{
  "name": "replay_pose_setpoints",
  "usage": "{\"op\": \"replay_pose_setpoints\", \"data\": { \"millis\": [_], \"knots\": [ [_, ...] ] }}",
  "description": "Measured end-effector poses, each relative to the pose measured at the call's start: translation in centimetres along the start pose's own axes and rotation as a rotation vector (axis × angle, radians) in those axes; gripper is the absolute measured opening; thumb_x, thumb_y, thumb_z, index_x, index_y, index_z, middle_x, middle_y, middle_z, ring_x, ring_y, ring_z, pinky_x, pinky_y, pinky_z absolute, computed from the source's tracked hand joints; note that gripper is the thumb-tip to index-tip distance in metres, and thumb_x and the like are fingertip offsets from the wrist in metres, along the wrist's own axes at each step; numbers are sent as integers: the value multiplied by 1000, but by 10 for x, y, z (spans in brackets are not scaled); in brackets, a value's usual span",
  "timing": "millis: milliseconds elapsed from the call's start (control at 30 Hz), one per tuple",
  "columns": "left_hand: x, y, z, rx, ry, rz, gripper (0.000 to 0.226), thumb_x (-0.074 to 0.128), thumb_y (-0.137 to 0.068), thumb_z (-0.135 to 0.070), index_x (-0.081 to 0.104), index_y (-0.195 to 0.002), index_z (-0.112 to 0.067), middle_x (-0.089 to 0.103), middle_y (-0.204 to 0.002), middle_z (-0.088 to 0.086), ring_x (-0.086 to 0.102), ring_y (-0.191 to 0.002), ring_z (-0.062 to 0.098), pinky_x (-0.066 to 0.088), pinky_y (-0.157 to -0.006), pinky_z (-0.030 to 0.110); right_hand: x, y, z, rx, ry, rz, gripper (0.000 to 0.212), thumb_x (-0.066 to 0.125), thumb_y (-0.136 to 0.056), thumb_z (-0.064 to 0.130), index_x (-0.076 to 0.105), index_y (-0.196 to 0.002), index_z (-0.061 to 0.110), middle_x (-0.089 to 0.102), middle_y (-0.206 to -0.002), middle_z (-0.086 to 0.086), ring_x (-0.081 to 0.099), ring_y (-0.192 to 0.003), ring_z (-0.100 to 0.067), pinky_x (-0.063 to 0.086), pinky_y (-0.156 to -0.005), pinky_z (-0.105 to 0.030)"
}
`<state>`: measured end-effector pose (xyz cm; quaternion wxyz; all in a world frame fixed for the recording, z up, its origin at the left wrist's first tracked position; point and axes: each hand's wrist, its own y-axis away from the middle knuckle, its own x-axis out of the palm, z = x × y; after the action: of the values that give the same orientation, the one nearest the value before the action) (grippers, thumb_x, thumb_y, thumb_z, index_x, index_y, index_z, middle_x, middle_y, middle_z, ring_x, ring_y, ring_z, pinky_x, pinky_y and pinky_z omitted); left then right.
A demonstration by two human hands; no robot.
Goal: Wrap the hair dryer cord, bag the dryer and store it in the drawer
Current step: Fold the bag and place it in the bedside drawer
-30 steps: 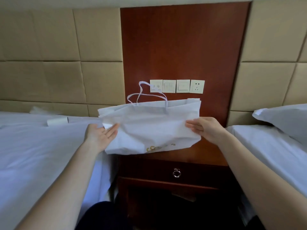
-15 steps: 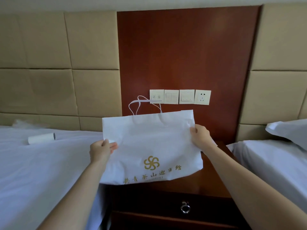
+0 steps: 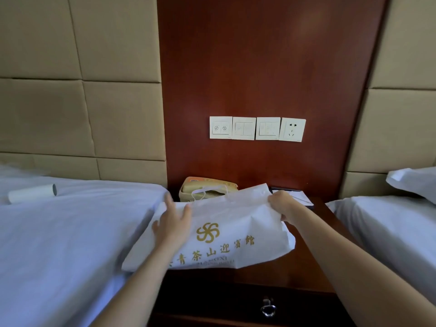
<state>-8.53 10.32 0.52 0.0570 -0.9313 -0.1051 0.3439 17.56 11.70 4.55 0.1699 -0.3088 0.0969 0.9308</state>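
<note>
A white cloth bag (image 3: pixel 238 223) with a gold logo and gold characters lies tilted on the wooden nightstand (image 3: pixel 306 263), its left part overlapping the bed edge. My left hand (image 3: pixel 173 223) lies flat on the bag's left side, fingers spread. My right hand (image 3: pixel 283 205) pinches the bag's upper right edge. The bag's white cord handles (image 3: pixel 200 193) hang toward the telephone. The drawer (image 3: pixel 236 305) below is closed, with a metal ring pull (image 3: pixel 268 309). No hair dryer or cord can be seen.
A beige telephone (image 3: pixel 205 187) sits at the back of the nightstand, a notepad (image 3: pixel 299 197) to its right. White beds flank it; a white roll (image 3: pixel 33 193) lies on the left bed, a pillow (image 3: pixel 415 182) on the right one. Switches and a socket (image 3: pixel 292 129) are on the wall panel.
The bag came down from being held upright in the air onto the nightstand. My left hand went from gripping its edge to lying flat on it. The telephone is now uncovered.
</note>
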Motion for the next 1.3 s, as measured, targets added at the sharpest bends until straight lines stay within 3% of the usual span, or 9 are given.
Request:
{"op": "replay_pose_setpoints", "data": {
  "millis": [133,267,433,667,833,1000,1167,1233,1300],
  "knots": [
    [27,35,-39,388,-232,128,49,23,-100,-43,34,-144,-24,43,-148,2,37,-136,20,24,-111,38,4,-2,-3,63,-108,-34,26,39,-94,9,44,-68,11,46,-70,-8,45,-61,-21,41,-56,-30],
    [57,33,-36,362,-328,218,53,13,-99,-47,21,-149,-31,21,-159,-4,14,-147,16,10,-116,39,0,26,-9,76,-551,206,26,46,-96,29,57,-106,7,64,-100,-11,61,-91,-27,48,-76,-36],
    [82,29,-13,406,-430,190,60,1,-94,-52,10,-151,-36,13,-160,-8,4,-148,13,2,-117,37,-13,70,-46,-198,-411,551,48,63,-80,50,63,-116,18,68,-118,-4,61,-114,-21,42,-101,-38],
    [90,19,-12,391,-421,201,60,-3,-92,-54,2,-150,-41,4,-161,-9,-4,-148,12,-7,-117,41,2,89,-54,-225,-186,336,13,63,-86,17,68,-93,6,71,-93,-4,66,-85,-15,54,-77,-26],
    [93,19,-17,374,-441,209,55,8,-96,-53,2,-150,-42,2,-162,-6,-8,-148,18,-7,-117,43,15,106,-58,-237,-247,170,28,48,-95,22,59,-78,3,56,-76,-8,52,-71,-17,39,-65,-27],
    [95,27,-22,335,-434,238,63,12,-91,-64,1,-150,-42,-2,-162,-3,-13,-147,25,-8,-117,45,18,119,-76,-423,22,-110,38,38,-98,21,35,-61,11,37,-57,0,35,-55,-14,27,-53,-30],
    [97,38,-24,338,-491,201,70,16,-88,-69,3,-150,-39,1,-162,2,-8,-147,32,-4,-117,47,21,119,-101,-274,72,-245,31,38,-96,22,37,-65,18,43,-60,2,39,-56,-17,31,-55,-32],
    [96,41,-24,368,-534,172,70,17,-88,-69,4,-150,-38,4,-162,3,-6,-147,32,-4,-116,49,21,121,-106,-176,176,-236,9,38,-96,23,45,-91,21,52,-73,0,50,-68,-22,36,-61,-32],
    [94,42,-23,391,-576,161,71,16,-87,-69,5,-150,-38,6,-162,2,-3,-147,33,-5,-115,50,19,126,-103,-109,316,-225,24,37,-94,18,37,-118,24,54,-83,-4,51,-79,-27,37,-67,-33]
  ]
}}
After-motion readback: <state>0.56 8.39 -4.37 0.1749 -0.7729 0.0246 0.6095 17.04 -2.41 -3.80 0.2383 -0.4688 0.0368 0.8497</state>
